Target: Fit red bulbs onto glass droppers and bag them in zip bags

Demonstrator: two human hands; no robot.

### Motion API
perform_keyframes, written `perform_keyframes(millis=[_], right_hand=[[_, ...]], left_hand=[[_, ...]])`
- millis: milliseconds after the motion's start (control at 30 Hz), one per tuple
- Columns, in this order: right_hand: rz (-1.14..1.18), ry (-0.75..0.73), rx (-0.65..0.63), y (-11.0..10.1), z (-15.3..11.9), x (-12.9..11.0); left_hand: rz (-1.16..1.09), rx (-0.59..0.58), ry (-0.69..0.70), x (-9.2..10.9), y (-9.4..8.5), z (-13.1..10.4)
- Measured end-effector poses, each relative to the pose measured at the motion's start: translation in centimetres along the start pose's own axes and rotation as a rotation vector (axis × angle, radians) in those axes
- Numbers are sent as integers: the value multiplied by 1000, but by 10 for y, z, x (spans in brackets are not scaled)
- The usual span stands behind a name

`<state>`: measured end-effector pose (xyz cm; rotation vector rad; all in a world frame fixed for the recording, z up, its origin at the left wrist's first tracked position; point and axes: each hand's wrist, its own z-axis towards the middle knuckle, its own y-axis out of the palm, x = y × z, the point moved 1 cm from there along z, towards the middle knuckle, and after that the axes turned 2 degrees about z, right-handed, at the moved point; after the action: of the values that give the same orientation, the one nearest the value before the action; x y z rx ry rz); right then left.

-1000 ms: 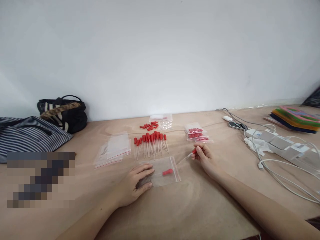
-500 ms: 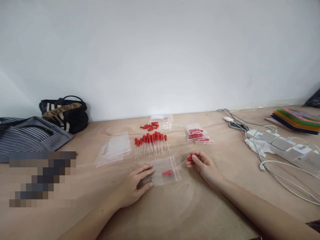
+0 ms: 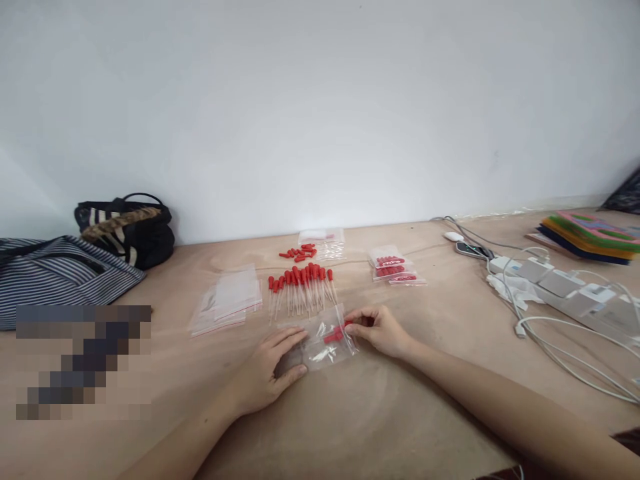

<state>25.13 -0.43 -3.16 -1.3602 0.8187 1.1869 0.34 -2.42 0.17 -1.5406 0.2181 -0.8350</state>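
Observation:
My left hand (image 3: 267, 370) lies with thumb and fingers apart on the left end of a clear zip bag (image 3: 323, 361), pressing it to the table. One red-bulbed dropper rests inside the bag. At the bag's open right end, my right hand (image 3: 383, 330) pinches a second dropper (image 3: 347, 326) by its red rubber bulb. That dropper reaches into the bag's mouth, and its thin clear tube is hard to see. Just beyond the bag, several assembled droppers (image 3: 303, 283) lie in a row with their red bulbs pointing away.
Flat zip bags (image 3: 230, 300) lie left of the droppers. Loose red bulbs (image 3: 299, 253) and clear tubes (image 3: 331, 250) sit farther back. Filled bags (image 3: 391, 269) are at right, near a power strip (image 3: 565, 293) with cables. Handbags (image 3: 133, 230) stand at far left.
My right hand has moved left with the dropper, bringing it into the bag's mouth beside the first bulb. My left hand has stayed on the bag.

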Motion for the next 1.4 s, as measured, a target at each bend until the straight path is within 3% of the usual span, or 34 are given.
perform_keyframes(millis=[333, 500, 567, 633, 733, 867, 1000, 1200, 1400], right_hand=[[25, 3, -157, 13, 21, -2], [-17, -60, -252, 2, 30, -6], [-125, -60, -135, -8, 42, -7], [-241, -15, 72, -17, 60, -7], [-293, 37, 190, -18, 93, -3], [-325, 114, 247, -4, 127, 3], [-313, 167, 251, 7, 141, 7], [-172, 162, 300, -5, 130, 6], [10, -2, 422, -39, 63, -3]], left_hand=[[-1, 9, -29, 0, 0, -2], [-26, -13, -5, -1, -1, -1], [-34, -39, -10, -1, -1, -1], [-43, -43, -20, -2, -1, -2], [-64, 2, -29, -6, 1, -4], [-101, 15, -85, -14, 2, -8], [-124, -13, -96, -18, 2, -10], [-149, -27, -94, -21, 3, -9], [-168, -39, -95, -18, 2, -8]])
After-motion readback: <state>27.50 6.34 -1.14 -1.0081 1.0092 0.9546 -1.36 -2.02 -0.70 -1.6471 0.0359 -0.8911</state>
